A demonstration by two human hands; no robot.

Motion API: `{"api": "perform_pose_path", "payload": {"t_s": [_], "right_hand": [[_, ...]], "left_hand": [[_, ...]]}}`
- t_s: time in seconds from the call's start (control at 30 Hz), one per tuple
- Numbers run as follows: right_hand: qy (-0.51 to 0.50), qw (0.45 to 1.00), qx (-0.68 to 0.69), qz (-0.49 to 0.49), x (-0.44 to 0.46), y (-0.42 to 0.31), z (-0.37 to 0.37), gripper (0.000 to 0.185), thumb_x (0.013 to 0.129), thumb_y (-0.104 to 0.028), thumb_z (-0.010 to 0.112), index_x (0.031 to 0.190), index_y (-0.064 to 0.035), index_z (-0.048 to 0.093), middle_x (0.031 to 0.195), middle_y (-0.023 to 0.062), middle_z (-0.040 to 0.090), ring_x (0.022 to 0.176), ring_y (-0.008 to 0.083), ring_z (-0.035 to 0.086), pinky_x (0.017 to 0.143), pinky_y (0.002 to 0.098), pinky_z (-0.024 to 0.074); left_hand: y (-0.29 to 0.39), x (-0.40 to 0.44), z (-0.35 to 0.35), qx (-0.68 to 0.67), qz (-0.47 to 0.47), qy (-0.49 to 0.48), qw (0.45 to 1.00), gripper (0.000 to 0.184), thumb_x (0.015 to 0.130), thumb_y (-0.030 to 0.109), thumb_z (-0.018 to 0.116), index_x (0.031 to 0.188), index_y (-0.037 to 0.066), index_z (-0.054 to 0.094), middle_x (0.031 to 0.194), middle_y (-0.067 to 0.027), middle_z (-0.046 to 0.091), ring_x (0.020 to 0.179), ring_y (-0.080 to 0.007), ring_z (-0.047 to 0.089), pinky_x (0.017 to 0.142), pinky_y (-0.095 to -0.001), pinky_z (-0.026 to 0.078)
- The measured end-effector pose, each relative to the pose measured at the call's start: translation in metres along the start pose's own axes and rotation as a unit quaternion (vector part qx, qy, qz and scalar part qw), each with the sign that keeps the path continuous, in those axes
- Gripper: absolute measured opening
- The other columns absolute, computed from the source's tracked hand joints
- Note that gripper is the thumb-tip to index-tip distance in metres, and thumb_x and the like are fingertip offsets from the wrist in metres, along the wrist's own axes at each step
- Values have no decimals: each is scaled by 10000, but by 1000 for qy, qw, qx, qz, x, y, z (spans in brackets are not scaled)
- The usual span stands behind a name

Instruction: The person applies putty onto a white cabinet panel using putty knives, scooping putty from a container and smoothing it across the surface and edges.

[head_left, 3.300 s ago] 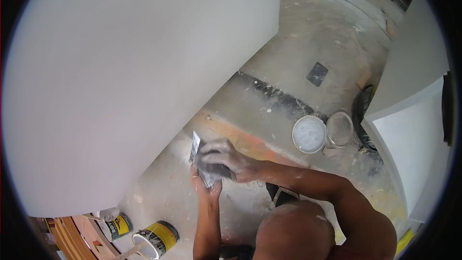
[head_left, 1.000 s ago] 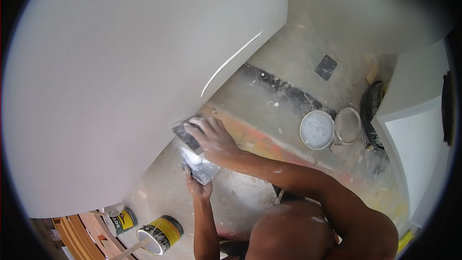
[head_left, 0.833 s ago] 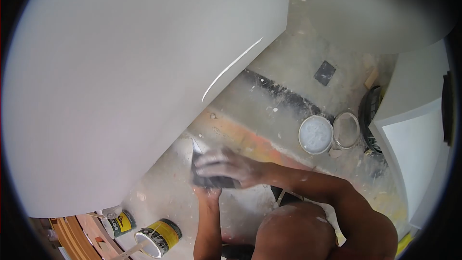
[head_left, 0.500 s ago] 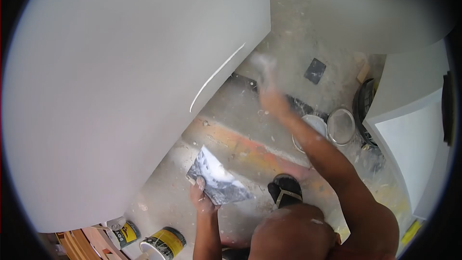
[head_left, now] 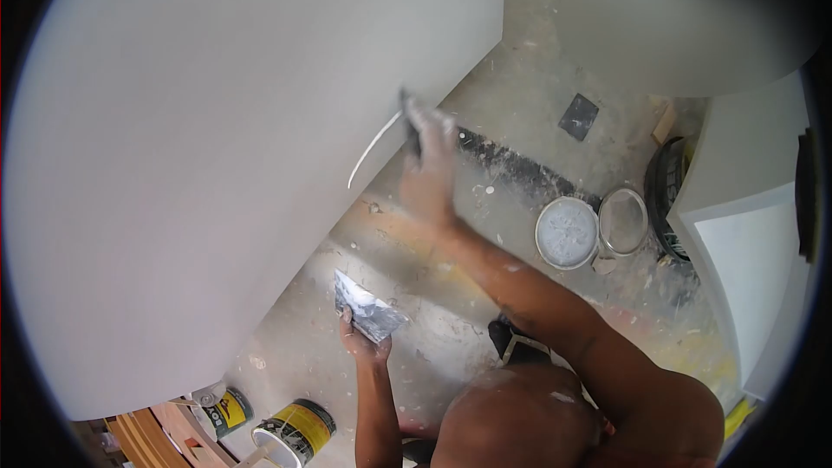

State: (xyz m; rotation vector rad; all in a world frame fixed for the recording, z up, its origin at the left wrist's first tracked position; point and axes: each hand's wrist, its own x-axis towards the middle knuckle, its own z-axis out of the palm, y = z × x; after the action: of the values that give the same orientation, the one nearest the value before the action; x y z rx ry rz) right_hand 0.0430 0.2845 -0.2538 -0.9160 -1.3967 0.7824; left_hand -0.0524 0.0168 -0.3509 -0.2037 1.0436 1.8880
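My left hand (head_left: 362, 342) grips a thin metal plate (head_left: 373, 314), its thumb on the upper face, which is smeared grey and white. Up at the large pale panel (head_left: 217, 165), my right hand (head_left: 429, 160) is closed around a thin dark scraper (head_left: 405, 104), partly hidden by the fingers and blurred. The scraper is at the upper end of a curved white line of filler (head_left: 373, 147) near the panel's lower edge. White residue coats the right fingers.
An open tub of pale paste (head_left: 568, 232) stands beside a round lid (head_left: 622, 221). A dark square sheet (head_left: 579, 117) lies on the stained floor. Labelled buckets (head_left: 299, 433) and wood pieces (head_left: 143, 442) sit lower left; a pale curved piece (head_left: 745, 234) stands right.
My right hand has moved left from over the floor to the panel, bringing the scraper onto the white line. The line's visible part is shorter. My left hand's plate has tilted and appears smaller.
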Motion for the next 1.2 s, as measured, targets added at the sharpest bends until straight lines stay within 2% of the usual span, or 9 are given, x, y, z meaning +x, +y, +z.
{"api": "perform_pose_path", "payload": {"t_s": [0.37,0.5,0.77,0.83,0.93,1.03,1.07,1.1,1.2], "right_hand": [[-197,977,31,-77,-116,-16,39,793,657,113,594,1411,-64,427,1370,204,343,1279,450,314,1083,545,299],[-344,938,29,-39,-119,-16,9,640,715,66,613,1335,-67,520,1326,143,465,1245,383,418,1064,463,368],[-390,867,270,-149,-124,-41,-53,557,825,-4,697,1337,-116,507,1347,116,480,1272,331,442,1068,460,379],[-373,887,221,-161,-114,-10,-51,551,838,-8,682,1342,-119,489,1351,125,460,1259,340,440,1069,454,371],[-451,875,-63,-166,-88,26,-73,440,881,-23,635,1298,-108,519,1310,145,471,1253,321,430,1062,446,362],[-331,942,35,-38,-75,17,-96,357,929,-52,581,1281,-90,530,1200,138,548,1151,298,526,1005,407,431],[-233,927,158,249,-74,5,-108,341,934,-50,569,1273,-76,539,1150,119,585,1091,279,573,962,388,464],[-108,812,267,507,-72,-9,-118,326,938,-49,557,1264,-61,549,1100,100,622,1031,261,621,919,369,498],[-107,679,412,598,-65,-58,-139,252,933,-81,578,1174,-11,602,1048,84,658,937,248,653,858,469,520]], "left_hand": [[1,3,-1,-61,30,27,997,401,988,367,503,1292,111,552,1185,-61,664,1034,-224,665,898,-395,551],[0,3,-2,-77,53,33,995,364,997,300,488,1297,105,550,1181,-67,667,1014,-217,678,880,-375,572],[5,-22,46,-207,-42,-151,966,379,966,263,517,1249,13,555,1108,-114,653,998,-247,652,888,-399,536],[12,-36,68,16,12,-51,999,422,968,287,532,1290,14,530,1148,-124,645,1028,-270,647,910,-411,532],[21,-36,74,40,31,-96,994,499,970,315,547,1344,-6,478,1236,-143,614,1093,-286,628,966,-436,506],[22,-29,65,56,62,-97,992,534,950,264,580,1372,-32,439,1296,-148,581,1170,-298,594,1030,-460,465],[21,-27,61,80,90,-124,985,548,935,223,596,1382,-45,424,1304,-150,573,1187,-305,580,1047,-463,450],[19,-24,62,103,116,-154,976,565,921,181,612,1391,-58,409,1313,-151,566,1205,-312,567,1064,-465,435],[13,-34,83,279,236,-216,906,566,864,-58,479,1423,-11,404,1384,-176,496,1263,-346,516,1071,-467,423]]}}
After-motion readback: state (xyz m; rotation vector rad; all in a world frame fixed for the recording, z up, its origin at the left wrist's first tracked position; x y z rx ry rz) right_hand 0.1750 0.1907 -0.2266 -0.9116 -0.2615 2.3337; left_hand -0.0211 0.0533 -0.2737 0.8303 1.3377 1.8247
